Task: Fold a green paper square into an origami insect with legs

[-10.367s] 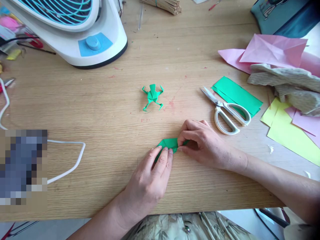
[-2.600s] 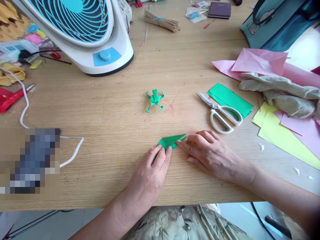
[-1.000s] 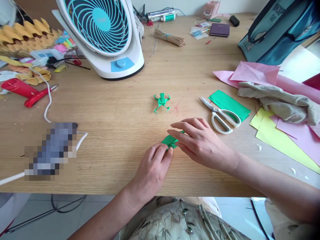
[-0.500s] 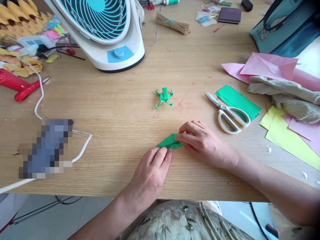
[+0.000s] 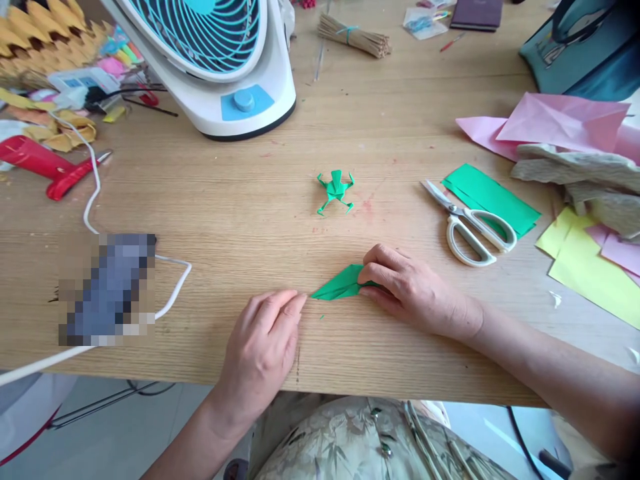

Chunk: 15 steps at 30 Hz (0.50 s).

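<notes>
Pinching the right end of the folded green paper (image 5: 340,285) here, thumb and curled fingers of the right hand (image 5: 410,287) closed down on it! Showing the rest of that paper stretching leftward from the grip to a sharp point, low over the wooden tabletop (image 5: 225,213). And right at that point, bunching the fingertips of the left hand (image 5: 263,333): cannot tell whether clasping the tip or just beside it. Look beyond the grip, slightly left: green paper frog (image 5: 336,190), legs splayed. To the right of the grip and farther out, scissors (image 5: 456,211) with white handles, partly over green sheets (image 5: 493,193). Farther right again, yellow sheets (image 5: 583,260); well beyond the grip to the left, white fan (image 5: 200,110).
</notes>
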Each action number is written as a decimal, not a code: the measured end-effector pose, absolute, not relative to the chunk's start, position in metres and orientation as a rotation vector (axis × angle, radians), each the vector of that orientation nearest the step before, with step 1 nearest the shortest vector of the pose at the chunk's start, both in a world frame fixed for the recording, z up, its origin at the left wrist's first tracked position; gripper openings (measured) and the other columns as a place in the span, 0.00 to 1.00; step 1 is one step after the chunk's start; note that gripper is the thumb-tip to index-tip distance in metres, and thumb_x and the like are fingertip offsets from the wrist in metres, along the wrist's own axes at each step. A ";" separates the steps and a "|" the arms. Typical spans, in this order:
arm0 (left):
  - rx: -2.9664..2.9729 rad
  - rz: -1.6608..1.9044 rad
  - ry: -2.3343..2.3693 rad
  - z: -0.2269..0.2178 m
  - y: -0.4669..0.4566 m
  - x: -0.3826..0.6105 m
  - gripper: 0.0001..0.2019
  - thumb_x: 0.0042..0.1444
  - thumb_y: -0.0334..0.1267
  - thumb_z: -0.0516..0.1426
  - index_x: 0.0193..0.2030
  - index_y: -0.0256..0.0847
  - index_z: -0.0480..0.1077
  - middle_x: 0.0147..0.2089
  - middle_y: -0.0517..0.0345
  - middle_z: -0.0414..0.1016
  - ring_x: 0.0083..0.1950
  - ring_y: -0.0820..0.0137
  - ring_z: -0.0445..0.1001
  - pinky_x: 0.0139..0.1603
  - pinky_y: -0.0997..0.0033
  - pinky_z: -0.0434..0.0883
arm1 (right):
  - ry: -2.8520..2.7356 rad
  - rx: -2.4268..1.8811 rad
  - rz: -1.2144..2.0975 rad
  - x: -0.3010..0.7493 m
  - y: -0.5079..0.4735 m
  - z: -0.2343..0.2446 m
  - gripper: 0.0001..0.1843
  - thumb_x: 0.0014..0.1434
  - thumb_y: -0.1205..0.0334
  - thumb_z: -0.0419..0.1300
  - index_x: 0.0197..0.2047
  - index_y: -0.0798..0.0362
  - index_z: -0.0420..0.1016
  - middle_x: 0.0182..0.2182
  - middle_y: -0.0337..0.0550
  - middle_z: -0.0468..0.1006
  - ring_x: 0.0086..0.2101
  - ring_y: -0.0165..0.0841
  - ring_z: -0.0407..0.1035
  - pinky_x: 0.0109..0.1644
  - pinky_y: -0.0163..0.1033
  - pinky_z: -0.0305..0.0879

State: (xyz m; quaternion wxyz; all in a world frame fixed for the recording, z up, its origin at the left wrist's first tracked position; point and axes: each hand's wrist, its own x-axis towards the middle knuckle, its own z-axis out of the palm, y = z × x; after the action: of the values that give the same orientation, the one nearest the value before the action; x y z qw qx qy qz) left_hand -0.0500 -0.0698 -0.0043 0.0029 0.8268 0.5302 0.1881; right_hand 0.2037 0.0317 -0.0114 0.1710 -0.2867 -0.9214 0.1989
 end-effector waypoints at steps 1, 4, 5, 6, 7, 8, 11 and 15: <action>2.589 0.595 1.663 -0.003 -0.071 -0.051 0.18 0.64 0.24 0.52 0.59 0.35 0.67 0.52 0.48 0.74 0.52 0.64 0.70 0.56 0.61 0.71 | -2.615 -0.812 0.569 0.204 0.032 -0.011 0.04 0.68 0.64 0.55 0.41 0.54 0.71 0.41 0.48 0.70 0.38 0.36 0.67 0.43 0.42 0.67; 2.669 0.547 1.525 -0.002 -0.072 -0.040 0.20 0.64 0.26 0.54 0.62 0.35 0.66 0.55 0.46 0.73 0.54 0.62 0.69 0.57 0.60 0.70 | -2.605 -0.808 0.567 0.204 0.031 -0.012 0.04 0.67 0.65 0.55 0.40 0.53 0.70 0.40 0.48 0.70 0.38 0.36 0.67 0.43 0.41 0.67; 2.716 0.511 1.483 -0.003 -0.071 -0.033 0.21 0.64 0.28 0.55 0.64 0.35 0.65 0.56 0.45 0.72 0.55 0.60 0.69 0.56 0.59 0.70 | -2.601 -0.807 0.563 0.204 0.031 -0.013 0.04 0.67 0.65 0.55 0.40 0.53 0.70 0.40 0.48 0.70 0.38 0.36 0.67 0.43 0.41 0.67; 2.748 0.464 1.486 -0.003 -0.070 -0.026 0.23 0.64 0.30 0.55 0.65 0.36 0.64 0.57 0.45 0.71 0.54 0.60 0.68 0.54 0.58 0.71 | -2.597 -0.807 0.559 0.204 0.031 -0.013 0.04 0.67 0.65 0.55 0.41 0.53 0.70 0.40 0.48 0.70 0.38 0.36 0.67 0.42 0.41 0.67; 2.761 0.405 1.510 -0.004 -0.068 -0.019 0.23 0.64 0.32 0.56 0.66 0.38 0.64 0.56 0.45 0.71 0.53 0.59 0.68 0.52 0.57 0.71 | -2.593 -0.808 0.556 0.204 0.031 -0.014 0.04 0.67 0.65 0.55 0.41 0.53 0.70 0.40 0.48 0.70 0.39 0.36 0.67 0.43 0.41 0.67; 2.748 0.357 1.546 -0.005 -0.066 -0.013 0.24 0.64 0.35 0.57 0.66 0.40 0.64 0.55 0.46 0.71 0.51 0.59 0.68 0.50 0.57 0.71 | -2.590 -0.810 0.553 0.204 0.031 -0.014 0.04 0.67 0.65 0.55 0.41 0.53 0.71 0.40 0.48 0.70 0.39 0.36 0.67 0.43 0.41 0.67; 2.705 0.233 1.636 -0.006 -0.062 -0.005 0.25 0.63 0.40 0.58 0.66 0.42 0.65 0.54 0.45 0.70 0.48 0.59 0.66 0.48 0.57 0.70 | -2.595 -0.813 0.549 0.204 0.031 -0.014 0.04 0.68 0.65 0.55 0.41 0.53 0.71 0.40 0.48 0.70 0.39 0.37 0.67 0.43 0.42 0.67; 2.704 0.156 1.668 -0.005 -0.063 -0.006 0.25 0.63 0.43 0.58 0.66 0.41 0.66 0.54 0.45 0.69 0.48 0.59 0.65 0.49 0.56 0.69 | -2.628 -0.827 0.524 0.204 0.030 -0.014 0.04 0.67 0.65 0.55 0.42 0.54 0.71 0.40 0.49 0.71 0.39 0.37 0.67 0.43 0.43 0.66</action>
State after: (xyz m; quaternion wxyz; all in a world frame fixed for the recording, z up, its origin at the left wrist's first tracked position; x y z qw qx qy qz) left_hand -0.0063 -0.0626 -0.0054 -0.0198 0.8500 0.5242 0.0489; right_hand 0.2043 0.0301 -0.0135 0.1679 -0.2908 -0.9238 0.1841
